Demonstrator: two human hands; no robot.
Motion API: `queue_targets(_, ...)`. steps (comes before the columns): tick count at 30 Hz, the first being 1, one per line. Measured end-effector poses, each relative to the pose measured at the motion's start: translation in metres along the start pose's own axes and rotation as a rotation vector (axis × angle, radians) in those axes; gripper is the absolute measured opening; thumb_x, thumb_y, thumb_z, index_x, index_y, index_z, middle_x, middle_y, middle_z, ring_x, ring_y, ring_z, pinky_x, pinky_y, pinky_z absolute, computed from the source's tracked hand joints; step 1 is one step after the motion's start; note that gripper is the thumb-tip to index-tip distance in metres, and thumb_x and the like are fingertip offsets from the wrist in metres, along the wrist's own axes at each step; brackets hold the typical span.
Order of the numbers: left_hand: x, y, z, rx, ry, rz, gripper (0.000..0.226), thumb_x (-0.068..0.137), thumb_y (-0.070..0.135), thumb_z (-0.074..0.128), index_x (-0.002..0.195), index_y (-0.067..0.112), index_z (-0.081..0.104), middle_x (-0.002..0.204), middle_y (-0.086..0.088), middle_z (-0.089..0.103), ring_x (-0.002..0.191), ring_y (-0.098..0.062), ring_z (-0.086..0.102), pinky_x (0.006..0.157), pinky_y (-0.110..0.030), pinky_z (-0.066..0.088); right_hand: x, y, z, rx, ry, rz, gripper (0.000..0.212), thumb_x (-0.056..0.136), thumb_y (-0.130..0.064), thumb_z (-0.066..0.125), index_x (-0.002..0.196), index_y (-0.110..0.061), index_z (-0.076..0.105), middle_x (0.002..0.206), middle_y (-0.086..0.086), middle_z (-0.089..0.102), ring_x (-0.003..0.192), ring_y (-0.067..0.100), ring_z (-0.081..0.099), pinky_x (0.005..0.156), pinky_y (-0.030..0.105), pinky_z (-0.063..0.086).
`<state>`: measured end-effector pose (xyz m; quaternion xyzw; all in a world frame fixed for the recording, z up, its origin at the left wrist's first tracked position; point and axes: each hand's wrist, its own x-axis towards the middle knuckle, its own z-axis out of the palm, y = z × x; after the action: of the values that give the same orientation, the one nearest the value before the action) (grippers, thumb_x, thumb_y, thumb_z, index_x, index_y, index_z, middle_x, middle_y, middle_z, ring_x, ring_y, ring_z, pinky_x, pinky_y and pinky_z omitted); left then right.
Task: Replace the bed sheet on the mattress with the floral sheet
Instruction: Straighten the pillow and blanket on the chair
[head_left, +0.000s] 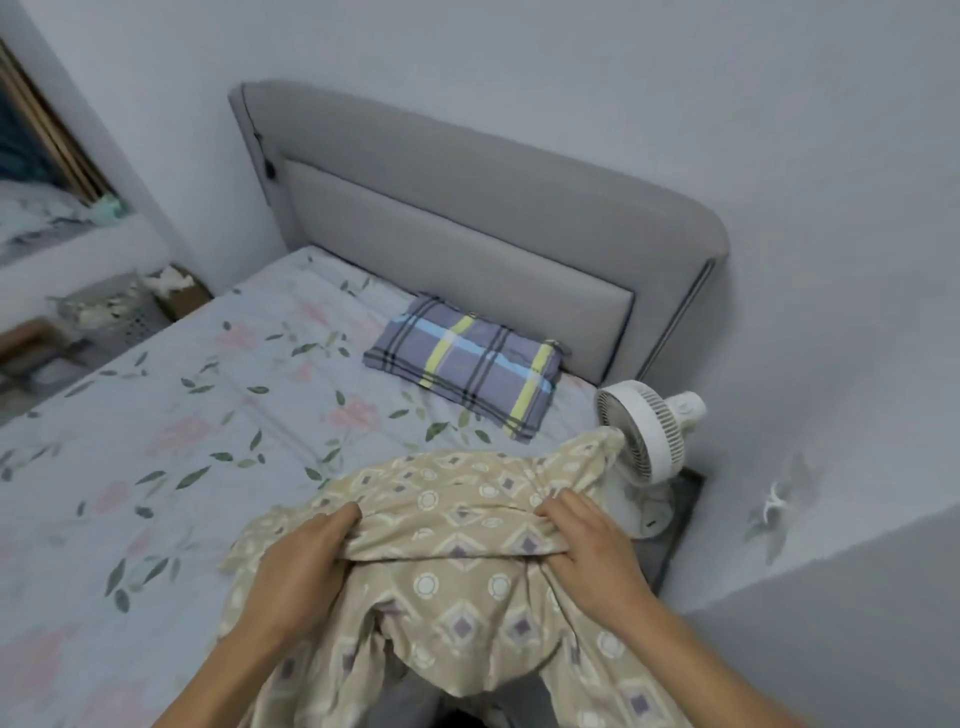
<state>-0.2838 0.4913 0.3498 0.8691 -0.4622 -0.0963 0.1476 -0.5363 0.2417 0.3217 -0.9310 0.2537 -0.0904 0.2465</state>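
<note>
1. Left hand (298, 566): grip closed around a gathered fold of the beige patterned sheet (467, 587).
2. Right hand (592, 545): grip likewise bunching the same fold.
3. Floral sheet (171, 415): spread flat over the mattress.
4. Plaid pillow (465, 364): lies on it near the grey headboard (467, 208).
5. White fan (644, 436): beside the bed.

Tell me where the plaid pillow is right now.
The plaid pillow lies on the floral sheet at the bed's right side, against the grey headboard, left of the white fan.
</note>
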Motion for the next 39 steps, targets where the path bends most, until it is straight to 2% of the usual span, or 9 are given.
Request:
queue_targets(10, 0.139, -0.072, -0.002, -0.012, -0.005, -0.12, 0.033, 0.084, 0.018, 0.059, 0.092, 0.041, 0.036, 0.078, 0.015, 0.053, 0.069, -0.011, 0.05, 0.052, -0.029, 0.038, 0.187, 0.018, 0.02, 0.016, -0.109, -0.111, 0.033, 0.079, -0.018, 0.059, 0.106, -0.033, 0.046, 0.104, -0.014, 0.042, 0.1, 0.013, 0.049, 0.078, 0.035, 0.047)
queue_targets(15, 0.228, -0.112, 0.002, -0.009, 0.005, -0.193, 0.015, 0.083, 0.026, 0.048, 0.091, 0.036, 0.04, 0.079, 0.014, 0.054, 0.072, -0.012, 0.052, 0.054, -0.034, 0.043, 0.302, 0.037, 0.04, 0.018, -0.158, -0.153, 0.031, 0.082, -0.021, 0.059, 0.109, -0.032, 0.049, 0.105, -0.014, 0.044, 0.101, 0.013, 0.051, 0.077, 0.032, 0.046)
queue_targets(21, 0.354, -0.162, 0.02, 0.013, -0.011, -0.356, 0.03, 0.081, 0.018, 0.056, 0.089, 0.036, 0.034, 0.082, 0.013, 0.056, 0.075, -0.015, 0.053, 0.058, -0.035, 0.047, 0.462, 0.069, 0.075, 0.034, -0.232, -0.225, 0.027, 0.081, -0.018, 0.061, 0.105, -0.028, 0.051, 0.101, -0.01, 0.046, 0.097, 0.02, 0.054, 0.077, 0.038, 0.049)
queue_targets(25, 0.461, -0.207, 0.04, 0.0, -0.002, -0.41, 0.021, 0.085, 0.02, 0.056, 0.094, 0.033, 0.041, 0.089, 0.011, 0.061, 0.079, -0.016, 0.055, 0.063, -0.037, 0.05, 0.578, 0.096, 0.106, 0.027, -0.202, -0.266, 0.027, 0.079, -0.015, 0.062, 0.102, -0.026, 0.053, 0.101, -0.009, 0.046, 0.096, 0.019, 0.052, 0.075, 0.037, 0.047)
queue_targets(30, 0.578, -0.269, 0.092, 0.016, 0.143, -0.426, 0.028, 0.074, 0.013, 0.059, 0.09, 0.03, 0.044, 0.083, 0.007, 0.056, 0.079, -0.024, 0.052, 0.06, -0.035, 0.036, 0.691, 0.138, 0.168, -0.079, -0.211, -0.312, 0.024, 0.081, -0.029, 0.059, 0.103, -0.026, 0.051, 0.099, -0.006, 0.05, 0.091, 0.02, 0.054, 0.068, 0.032, 0.039)
queue_targets(32, 0.603, -0.291, 0.133, 0.025, 0.137, -0.564, 0.031, 0.076, 0.015, 0.065, 0.099, 0.032, 0.051, 0.098, 0.008, 0.059, 0.097, -0.027, 0.054, 0.071, -0.04, 0.04, 0.722, 0.156, 0.201, -0.229, -0.349, -0.308, 0.028, 0.086, -0.047, 0.062, 0.104, -0.029, 0.051, 0.105, -0.005, 0.051, 0.098, 0.021, 0.057, 0.071, 0.035, 0.042)
queue_targets(34, 0.616, -0.305, 0.181, -0.02, 0.081, -0.77, 0.033, 0.086, 0.029, 0.067, 0.118, 0.033, 0.058, 0.121, 0.007, 0.055, 0.118, -0.026, 0.048, 0.086, -0.048, 0.044, 0.749, 0.17, 0.234, -0.385, -0.495, -0.279, 0.039, 0.086, -0.068, 0.056, 0.103, -0.033, 0.058, 0.116, -0.004, 0.05, 0.113, 0.023, 0.052, 0.088, 0.04, 0.045)
queue_targets(36, 0.614, -0.309, 0.226, -0.125, 0.027, -0.982, 0.05, 0.091, 0.053, 0.067, 0.135, 0.036, 0.051, 0.14, 0.001, 0.042, 0.132, -0.029, 0.039, 0.098, -0.054, 0.044, 0.777, 0.176, 0.264, -0.391, -0.438, -0.35, 0.052, 0.075, -0.078, 0.054, 0.102, -0.035, 0.067, 0.125, -0.002, 0.049, 0.121, 0.027, 0.049, 0.1, 0.048, 0.043)
queue_targets(39, 0.59, -0.31, 0.284, -0.392, 0.115, -1.377, 0.102, 0.071, 0.075, 0.077, 0.151, 0.032, 0.031, 0.152, -0.014, 0.029, 0.137, -0.043, 0.035, 0.103, -0.06, 0.043, 0.822, 0.162, 0.308, -0.381, -0.454, -0.392, 0.085, 0.068, -0.083, 0.063, 0.142, -0.045, 0.046, 0.16, 0.006, 0.025, 0.149, 0.035, 0.023, 0.12, 0.058, 0.022)
